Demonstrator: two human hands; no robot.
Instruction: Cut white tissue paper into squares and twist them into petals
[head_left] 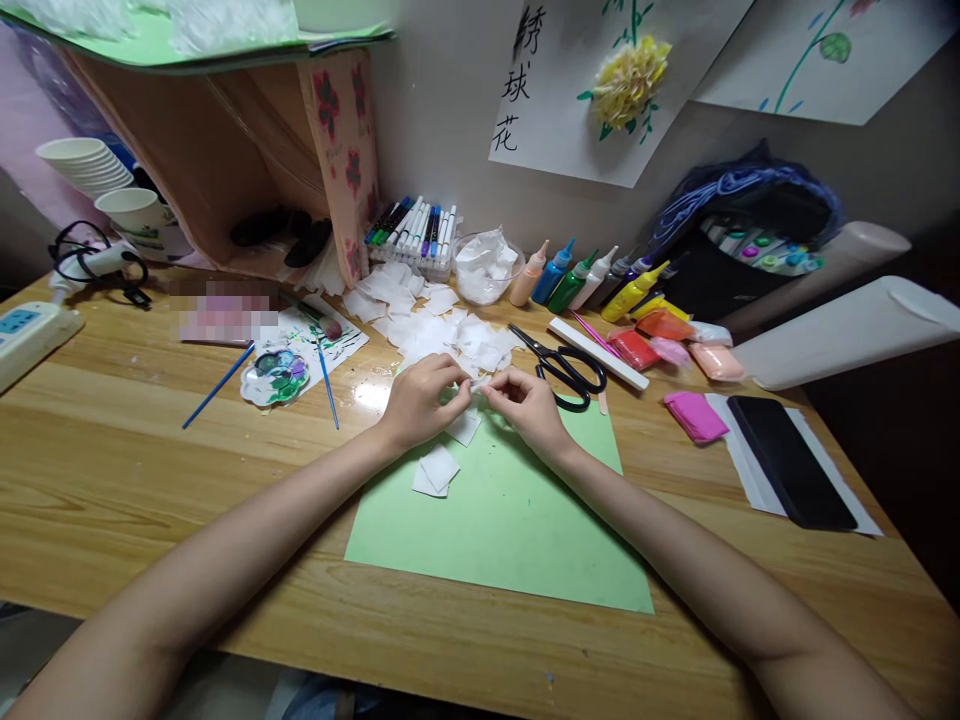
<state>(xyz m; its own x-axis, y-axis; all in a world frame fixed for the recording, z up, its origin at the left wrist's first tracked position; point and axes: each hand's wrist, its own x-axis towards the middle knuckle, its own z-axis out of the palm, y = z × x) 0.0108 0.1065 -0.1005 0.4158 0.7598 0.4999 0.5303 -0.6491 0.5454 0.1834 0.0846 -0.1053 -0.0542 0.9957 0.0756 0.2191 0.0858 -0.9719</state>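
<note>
Fingertips of my left hand (424, 402) and my right hand (529, 408) meet in a pinch over the far part of a green paper sheet (517, 530). Between them is a small white piece of paper (478, 385), mostly hidden by the fingers. Below my left hand, loose white paper squares (436, 470) lie on the green sheet. Just beyond both hands spreads a heap of white paper pieces (450, 335). Black-handled scissors (574, 375) rest right of my right hand, with their blades pointing away to the left.
Paint bottles (577, 280) stand behind the scissors, beside a clear bowl (487, 268) and a box of markers (420, 235). At left are a paint palette (255, 385) and brushes (217, 387). A phone (791, 460) lies at right. A power strip (34, 335) sits far left.
</note>
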